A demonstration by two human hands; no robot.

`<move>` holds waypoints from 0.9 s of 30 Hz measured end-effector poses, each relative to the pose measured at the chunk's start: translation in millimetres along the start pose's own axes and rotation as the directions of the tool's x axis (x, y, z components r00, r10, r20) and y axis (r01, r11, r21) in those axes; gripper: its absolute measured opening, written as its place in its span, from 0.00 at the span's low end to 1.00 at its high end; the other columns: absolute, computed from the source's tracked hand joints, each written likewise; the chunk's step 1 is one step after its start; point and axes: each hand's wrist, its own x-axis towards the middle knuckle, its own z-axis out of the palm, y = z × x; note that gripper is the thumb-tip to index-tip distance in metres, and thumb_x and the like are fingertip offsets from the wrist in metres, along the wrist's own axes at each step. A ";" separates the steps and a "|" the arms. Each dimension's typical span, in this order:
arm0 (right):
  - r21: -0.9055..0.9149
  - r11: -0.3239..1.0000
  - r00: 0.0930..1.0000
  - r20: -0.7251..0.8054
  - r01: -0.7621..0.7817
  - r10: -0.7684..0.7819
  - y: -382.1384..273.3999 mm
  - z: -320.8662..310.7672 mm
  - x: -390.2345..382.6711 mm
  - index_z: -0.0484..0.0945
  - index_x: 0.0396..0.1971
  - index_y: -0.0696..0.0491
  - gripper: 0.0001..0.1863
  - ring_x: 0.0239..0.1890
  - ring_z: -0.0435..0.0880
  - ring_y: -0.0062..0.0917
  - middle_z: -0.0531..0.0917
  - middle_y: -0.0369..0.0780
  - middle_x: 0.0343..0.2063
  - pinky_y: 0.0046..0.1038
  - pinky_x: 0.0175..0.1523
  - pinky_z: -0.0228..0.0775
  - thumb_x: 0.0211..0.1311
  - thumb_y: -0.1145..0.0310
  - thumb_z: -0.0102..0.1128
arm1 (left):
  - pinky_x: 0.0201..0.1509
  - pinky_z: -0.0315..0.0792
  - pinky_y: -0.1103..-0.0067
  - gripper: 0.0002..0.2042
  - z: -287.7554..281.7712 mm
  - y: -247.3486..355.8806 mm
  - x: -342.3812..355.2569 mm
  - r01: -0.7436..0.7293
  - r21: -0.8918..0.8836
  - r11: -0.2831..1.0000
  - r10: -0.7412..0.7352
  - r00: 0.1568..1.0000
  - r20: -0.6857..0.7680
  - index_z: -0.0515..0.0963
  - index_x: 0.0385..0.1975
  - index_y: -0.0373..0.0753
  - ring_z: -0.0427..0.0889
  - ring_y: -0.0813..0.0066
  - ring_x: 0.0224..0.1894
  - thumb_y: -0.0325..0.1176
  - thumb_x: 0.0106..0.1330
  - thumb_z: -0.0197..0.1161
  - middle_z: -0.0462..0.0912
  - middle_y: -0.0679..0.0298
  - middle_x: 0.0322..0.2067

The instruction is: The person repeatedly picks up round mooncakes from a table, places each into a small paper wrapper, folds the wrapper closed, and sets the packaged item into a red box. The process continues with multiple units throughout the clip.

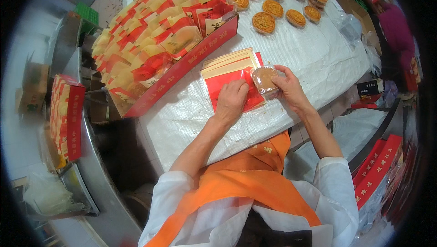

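A mooncake in a clear plastic tray (265, 81) is pinched between the thumb and fingers of my right hand (290, 87). It stands tilted over the right edge of a pile of red and cream packaging bags (226, 65). On the top red bag (219, 84) lies my left hand (232, 98), its fingers curled together at the bag's right side, close to the mooncake. Its fingertips are partly hidden. Farther back, several more mooncakes (265, 22) in clear trays are spread over the white-covered table (314, 60).
At the left of the table, a large red box (191, 67) holds rows of filled red and cream bags. Another filled red box (68, 115) is beyond a metal counter edge (102, 174). Folded red cartons (378, 167) lie at the right. Someone in purple (395, 30) is at the far right.
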 end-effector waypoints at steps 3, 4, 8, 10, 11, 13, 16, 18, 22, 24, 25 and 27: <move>0.010 1.000 1.000 -0.012 -0.021 0.021 3.0 1.3 -1.5 0.59 0.59 0.57 0.26 0.37 0.82 0.20 0.80 0.41 0.40 0.21 0.37 0.78 0.64 0.69 0.55 | 0.43 0.71 0.67 0.10 1.3 -0.1 0.0 0.007 -0.003 1.000 -0.007 0.999 -0.034 0.72 0.36 0.33 0.77 0.56 0.41 0.22 0.53 0.60 0.77 0.54 0.38; 0.019 0.999 0.999 -0.045 -0.029 0.030 3.4 2.4 -2.7 0.59 0.59 0.57 0.26 0.37 0.82 0.20 0.80 0.40 0.39 0.20 0.36 0.78 0.64 0.69 0.55 | 0.42 0.71 0.68 0.10 1.1 0.1 0.3 0.005 -0.005 1.000 -0.005 0.999 -0.041 0.72 0.36 0.34 0.77 0.57 0.41 0.23 0.53 0.59 0.76 0.54 0.39; -0.135 0.990 0.999 -0.032 0.035 -0.039 -0.6 6.2 -7.9 0.58 0.60 0.57 0.27 0.34 0.81 0.17 0.81 0.39 0.35 0.19 0.34 0.75 0.64 0.68 0.56 | 0.42 0.69 0.69 0.09 -3.3 4.6 4.6 0.009 0.001 1.000 -0.009 0.999 -0.035 0.72 0.34 0.35 0.76 0.59 0.43 0.25 0.53 0.58 0.76 0.55 0.40; -0.298 0.953 0.998 -0.010 0.063 -0.069 -4.4 6.6 -8.9 0.58 0.60 0.57 0.27 0.33 0.80 0.15 0.82 0.39 0.34 0.18 0.33 0.73 0.65 0.68 0.57 | 0.42 0.69 0.69 0.09 -6.3 9.1 9.0 0.005 -0.004 1.000 -0.005 1.000 -0.015 0.72 0.34 0.35 0.76 0.59 0.43 0.25 0.53 0.58 0.76 0.55 0.40; -0.254 0.965 0.998 -0.016 0.061 -0.067 -6.2 6.7 -8.7 0.58 0.60 0.57 0.27 0.32 0.79 0.15 0.82 0.38 0.33 0.18 0.33 0.72 0.65 0.67 0.56 | 0.42 0.69 0.69 0.08 -7.8 11.8 11.4 0.000 -0.014 1.000 0.000 1.000 -0.003 0.72 0.34 0.35 0.76 0.59 0.43 0.25 0.53 0.58 0.76 0.56 0.40; -0.182 0.981 0.997 -0.021 0.067 -0.073 -8.6 7.2 -7.6 0.59 0.60 0.56 0.26 0.31 0.79 0.13 0.82 0.37 0.32 0.17 0.33 0.71 0.66 0.66 0.55 | 0.43 0.69 0.69 0.09 -10.6 17.2 15.7 -0.007 -0.040 0.999 0.006 1.000 -0.008 0.73 0.34 0.35 0.76 0.57 0.43 0.24 0.53 0.59 0.76 0.55 0.40; -0.119 0.992 0.999 -0.003 0.046 -0.047 -10.8 9.7 -8.5 0.63 0.57 0.56 0.22 0.35 0.78 0.15 0.81 0.36 0.34 0.20 0.40 0.71 0.67 0.65 0.53 | 0.46 0.71 0.68 0.09 -13.8 20.4 21.9 0.020 -0.118 0.993 -0.026 0.999 -0.048 0.73 0.34 0.34 0.76 0.54 0.43 0.21 0.53 0.60 0.76 0.54 0.41; -0.259 0.963 0.997 0.057 0.070 -0.058 -14.2 11.9 -14.1 0.67 0.55 0.55 0.20 0.39 0.78 0.17 0.80 0.38 0.39 0.22 0.45 0.70 0.66 0.64 0.54 | 0.49 0.70 0.69 0.08 -16.9 20.3 24.3 0.086 -0.212 0.973 -0.095 0.995 -0.031 0.72 0.35 0.34 0.75 0.54 0.44 0.21 0.56 0.59 0.75 0.54 0.42; -0.655 0.649 0.921 0.307 0.388 -0.241 -32.1 16.5 -41.8 0.74 0.49 0.56 0.22 0.49 0.73 0.30 0.77 0.43 0.44 0.32 0.56 0.63 0.59 0.58 0.62 | 0.54 0.69 0.74 0.03 -27.8 22.3 24.5 0.232 -0.577 0.783 -0.256 0.966 0.041 0.71 0.38 0.35 0.75 0.66 0.48 0.23 0.66 0.54 0.76 0.59 0.47; -0.662 0.379 0.762 0.548 0.647 -0.345 -45.8 20.0 -57.4 0.74 0.50 0.54 0.26 0.50 0.71 0.37 0.75 0.46 0.45 0.34 0.56 0.61 0.53 0.59 0.66 | 0.55 0.68 0.75 0.03 -35.6 25.4 23.7 0.336 -0.796 0.504 -0.356 0.920 0.162 0.71 0.38 0.35 0.75 0.70 0.48 0.25 0.69 0.51 0.75 0.60 0.49; -0.647 0.278 0.703 0.623 0.710 -0.344 -52.8 22.6 -62.6 0.74 0.50 0.54 0.26 0.50 0.71 0.38 0.75 0.46 0.45 0.34 0.56 0.62 0.52 0.60 0.67 | 0.56 0.69 0.79 0.04 -40.5 25.3 23.7 0.350 -0.863 0.364 -0.350 0.910 0.222 0.70 0.39 0.35 0.73 0.78 0.50 0.28 0.72 0.49 0.75 0.63 0.51; -0.639 0.196 0.659 0.652 0.744 -0.375 -64.2 29.1 -70.8 0.75 0.46 0.54 0.23 0.48 0.72 0.39 0.76 0.43 0.43 0.36 0.54 0.63 0.48 0.68 0.69 | 0.56 0.70 0.79 0.04 -47.7 26.4 24.7 0.288 -0.957 0.043 -0.389 0.887 0.250 0.70 0.39 0.36 0.74 0.78 0.49 0.29 0.72 0.49 0.74 0.63 0.50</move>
